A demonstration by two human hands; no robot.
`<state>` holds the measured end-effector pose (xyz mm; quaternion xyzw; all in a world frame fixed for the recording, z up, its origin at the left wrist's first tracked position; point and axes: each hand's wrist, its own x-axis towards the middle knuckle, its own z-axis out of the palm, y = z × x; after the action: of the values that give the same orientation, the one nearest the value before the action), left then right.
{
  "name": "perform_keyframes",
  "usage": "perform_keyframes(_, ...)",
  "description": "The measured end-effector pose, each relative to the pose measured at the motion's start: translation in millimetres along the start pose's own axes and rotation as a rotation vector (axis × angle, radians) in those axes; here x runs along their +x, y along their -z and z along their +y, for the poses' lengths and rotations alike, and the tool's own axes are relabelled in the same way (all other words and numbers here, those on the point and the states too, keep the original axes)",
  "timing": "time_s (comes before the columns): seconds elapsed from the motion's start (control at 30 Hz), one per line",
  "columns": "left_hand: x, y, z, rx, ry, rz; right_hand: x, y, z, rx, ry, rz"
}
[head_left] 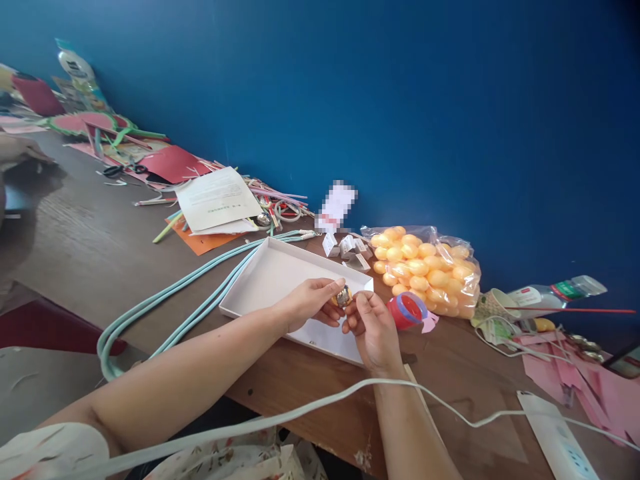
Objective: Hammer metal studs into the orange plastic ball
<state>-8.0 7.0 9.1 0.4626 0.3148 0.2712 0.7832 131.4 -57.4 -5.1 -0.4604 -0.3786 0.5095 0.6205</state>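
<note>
- Two bare hands meet over the near right corner of a shallow white tray (273,280) on a brown wooden table (90,247), and together they pinch one small thing.
- A white cable (300,410) runs nearest of all, crossing in front of both forearms along the table's near edge toward a white power strip (557,437) at the near right.
- The left hand (307,301) has its fingers curled narrow, thumb and fingertips closed on a small yellow capsule (343,295) with a silvery piece at its middle.
- The right hand (373,327) grips the same capsule from the other side, fingers bent close and touching it.
- A red and blue roll of tape (409,310) lies just beside the right hand, on the table past the tray's right end.
- Pale green cords (165,303) loop along the tray's left side toward the table's near left edge.
- A clear bag of yellow capsules (425,270) sits behind the tape, near the blue wall (400,100).
- Small white boxes (347,247) stand at the tray's far right corner.
- White paper sheets (217,197) and coloured strips lie farther left along the table's far edge.
</note>
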Motion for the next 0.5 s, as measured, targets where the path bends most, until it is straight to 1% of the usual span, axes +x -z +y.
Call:
perform_keyframes(0.1,2,3.8,0,-0.152,0.011,-0.031,-4,1,-9,-0.089,0.096,0.055)
perform_keyframes(0.17,4,6.4,0,-0.243,0.016,-0.033,-11,0,-23,-0.196,0.172,0.115)
perform_keyframes(0.27,6,9.1,2,-0.332,0.05,-0.02,-31,-1,-50,-0.455,0.25,0.183)
perform_keyframes(0.33,6,9.8,4,-0.369,0.085,-0.005,-50,6,-67,-0.696,0.268,0.228)
perform_keyframes(0.4,5,10.0,7,-0.404,0.121,0.01,-70,23,-76,-0.956,0.252,0.295)
perform_keyframes(0.43,5,10.1,8,-0.418,0.138,0.013,-80,37,-77,-1.084,0.212,0.312)
perform_keyframes(0.5,4,10.3,9,-0.437,0.163,0.009,-99,70,-70,-1.285,0.137,0.405)
